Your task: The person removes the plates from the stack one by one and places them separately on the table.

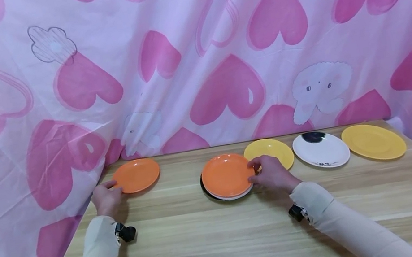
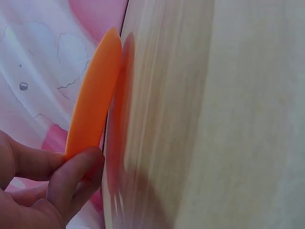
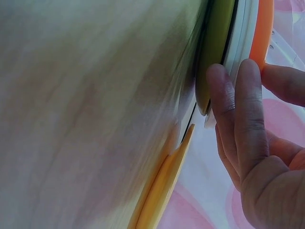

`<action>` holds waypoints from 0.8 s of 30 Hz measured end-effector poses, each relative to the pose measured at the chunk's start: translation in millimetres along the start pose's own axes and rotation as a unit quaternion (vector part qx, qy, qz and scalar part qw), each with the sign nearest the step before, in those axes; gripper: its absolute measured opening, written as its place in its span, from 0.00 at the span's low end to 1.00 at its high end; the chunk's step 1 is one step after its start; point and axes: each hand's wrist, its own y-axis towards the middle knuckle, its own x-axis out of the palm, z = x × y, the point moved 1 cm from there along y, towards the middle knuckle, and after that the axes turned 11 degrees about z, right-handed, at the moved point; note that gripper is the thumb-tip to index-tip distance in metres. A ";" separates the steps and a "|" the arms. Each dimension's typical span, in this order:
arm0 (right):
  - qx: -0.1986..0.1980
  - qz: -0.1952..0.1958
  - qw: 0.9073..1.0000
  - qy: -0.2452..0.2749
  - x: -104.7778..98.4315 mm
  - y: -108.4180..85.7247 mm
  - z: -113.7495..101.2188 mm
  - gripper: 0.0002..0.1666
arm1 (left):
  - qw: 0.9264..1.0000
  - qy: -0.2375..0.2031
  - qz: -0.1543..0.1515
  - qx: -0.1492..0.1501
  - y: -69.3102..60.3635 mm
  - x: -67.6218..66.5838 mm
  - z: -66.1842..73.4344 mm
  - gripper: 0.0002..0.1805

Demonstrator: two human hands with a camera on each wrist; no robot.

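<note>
Pinching with the left hand (image 1: pixel 107 200), fingers narrow on the left rim of an orange plate (image 1: pixel 137 175) at the far left of the bench (image 1: pixel 209 246). Round, face up, showing in the head view as an oval longest from left to right; beside the fingers, raised off the bench. With the right hand (image 1: pixel 275 174), gripping by thumb and fingers the right rim of a second orange plate (image 1: pixel 226 175), also face up, stacked over a white plate (image 3: pixel 244 38) and a dark plate (image 3: pixel 217 43).
</note>
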 end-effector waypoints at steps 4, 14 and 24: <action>-0.011 0.004 1.000 -0.001 0.2 -1.3 -1.0 0.25 | 0.999 -0.027 -0.001 -0.023 1.6 -0.3 -2.0 0.27; -0.011 0.009 1.000 0.003 0.1 -1.0 -0.2 0.25 | 0.999 -0.032 -0.004 -0.033 5.0 -0.7 0.4 0.29; -0.004 0.004 1.000 0.002 -1.2 -1.7 -2.1 0.25 | 1.000 -0.009 0.001 -0.028 4.3 -4.6 1.5 0.31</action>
